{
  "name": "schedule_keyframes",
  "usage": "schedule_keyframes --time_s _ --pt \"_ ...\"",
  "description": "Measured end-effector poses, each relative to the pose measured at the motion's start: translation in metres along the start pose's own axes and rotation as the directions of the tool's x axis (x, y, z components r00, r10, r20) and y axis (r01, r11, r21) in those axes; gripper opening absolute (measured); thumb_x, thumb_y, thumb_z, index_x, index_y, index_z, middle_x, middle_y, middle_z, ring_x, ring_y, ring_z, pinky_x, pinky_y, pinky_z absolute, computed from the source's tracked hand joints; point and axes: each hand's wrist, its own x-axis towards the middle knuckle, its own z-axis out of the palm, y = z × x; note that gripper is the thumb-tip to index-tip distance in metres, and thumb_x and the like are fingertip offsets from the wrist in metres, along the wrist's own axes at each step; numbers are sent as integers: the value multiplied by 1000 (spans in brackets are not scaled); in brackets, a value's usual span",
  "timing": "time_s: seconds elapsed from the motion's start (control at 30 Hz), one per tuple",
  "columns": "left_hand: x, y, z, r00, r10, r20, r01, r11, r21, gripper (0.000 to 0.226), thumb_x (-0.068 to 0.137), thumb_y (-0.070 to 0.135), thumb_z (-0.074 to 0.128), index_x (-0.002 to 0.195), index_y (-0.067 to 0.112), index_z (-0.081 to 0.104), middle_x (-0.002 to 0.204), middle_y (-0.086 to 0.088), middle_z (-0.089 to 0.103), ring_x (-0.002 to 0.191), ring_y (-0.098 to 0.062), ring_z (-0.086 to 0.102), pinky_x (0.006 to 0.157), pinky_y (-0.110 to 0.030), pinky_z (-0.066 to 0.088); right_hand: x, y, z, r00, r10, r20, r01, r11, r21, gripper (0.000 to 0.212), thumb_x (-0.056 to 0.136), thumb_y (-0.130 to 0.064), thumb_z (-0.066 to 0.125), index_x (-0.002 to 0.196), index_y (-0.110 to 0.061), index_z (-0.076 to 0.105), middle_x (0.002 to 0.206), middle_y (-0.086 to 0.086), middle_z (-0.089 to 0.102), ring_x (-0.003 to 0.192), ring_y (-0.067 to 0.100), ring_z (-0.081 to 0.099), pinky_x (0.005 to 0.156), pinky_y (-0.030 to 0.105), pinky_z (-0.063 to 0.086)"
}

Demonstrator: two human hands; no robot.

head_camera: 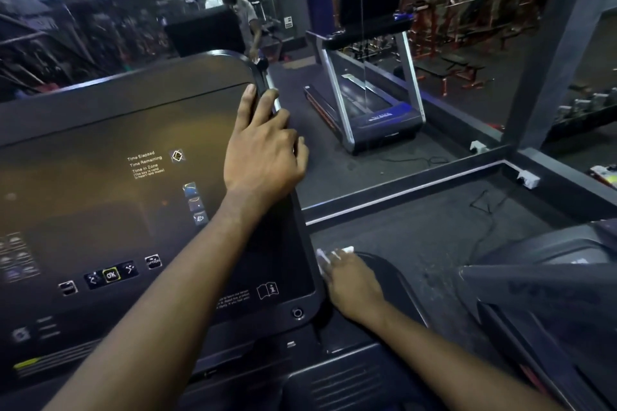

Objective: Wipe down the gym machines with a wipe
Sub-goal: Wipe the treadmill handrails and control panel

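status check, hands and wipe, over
Left hand grips console right edge. Right hand holds wipe against dark rounded bar beside it. Nothing blocking the wipe.

Black console point(133, 143) lit up with white lettering, and there's the OK button point(111, 274) ringed in yellow! The wipe point(337, 252) shows bright white. Beyond, a treadmill point(367, 103) flashes silver uprights and a blue base, with red-orange racks point(467, 10) glowing behind.
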Motion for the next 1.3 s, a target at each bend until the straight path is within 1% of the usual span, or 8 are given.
schedule_keyframes --time_s 0.13,0.27,0.4,0.57,0.67,0.93,1.1,1.3 --pt "-2 -1 -2 1000 18 7 -18 1000 16 49 99 40 38 92 16 80 106 -1 69 145 -26 34 126 -47 5 -51 -8 7 977 -182 -109 184 983 9 54 90 -23 40 142 -21 57 147 -2 55 136 21 51 113 37 42" --pt "-12 5 -7 999 33 13 -32 998 -49 44 99 39 43 93 16 80 104 -1 72 144 -26 36 126 -48 7 -73 -5 -6 980 156 -124 -171 978 -121 58 97 -42 28 141 -19 59 146 6 57 137 26 52 116 48 36" --pt "-63 38 1 983 149 106 -134 982 -131 41 97 38 46 91 13 78 97 -1 73 139 -27 42 126 -49 3 -116 -35 6 995 -54 -88 41 988 -146 52 97 -43 39 140 -21 60 144 2 59 134 22 53 117 45 27" --pt "-110 54 15 945 252 208 -230 965 -124 33 93 32 54 78 14 77 79 0 63 117 -29 54 127 -50 7 -115 -23 1 954 250 -168 -253 968 4 51 102 -44 31 141 -26 58 152 6 50 144 30 41 121 46 19" --pt "-110 57 17 948 258 187 -238 963 -124 34 95 33 53 80 14 77 79 1 61 109 -28 54 126 -50 9 -132 -46 6 996 -30 -80 29 1000 -10 53 101 -47 38 147 -26 50 154 1 48 144 21 42 119 42 17" --pt "-112 58 19 946 248 211 -232 968 -97 41 97 35 45 86 11 77 86 0 63 111 -28 53 127 -50 3 -60 -18 -8 965 262 -7 -261 964 40 85 93 -54 -6 158 -14 32 165 9 26 155 25 15 126 47 8" --pt "-113 58 22 953 242 184 -231 970 -81 39 96 35 49 85 7 75 85 -2 63 110 -29 53 127 -49 2 -116 -51 5 994 97 -48 -93 992 82 61 105 -47 17 158 -20 32 165 -2 27 153 17 22 125 39 18" --pt "-114 58 22 948 250 195 -243 968 -59 41 97 35 47 86 6 75 85 -4 64 110 -30 53 127 -51 5 -118 1 -10 942 332 -51 -321 934 159 76 97 -57 10 159 -17 29 165 5 27 154 20 20 126 38 15"
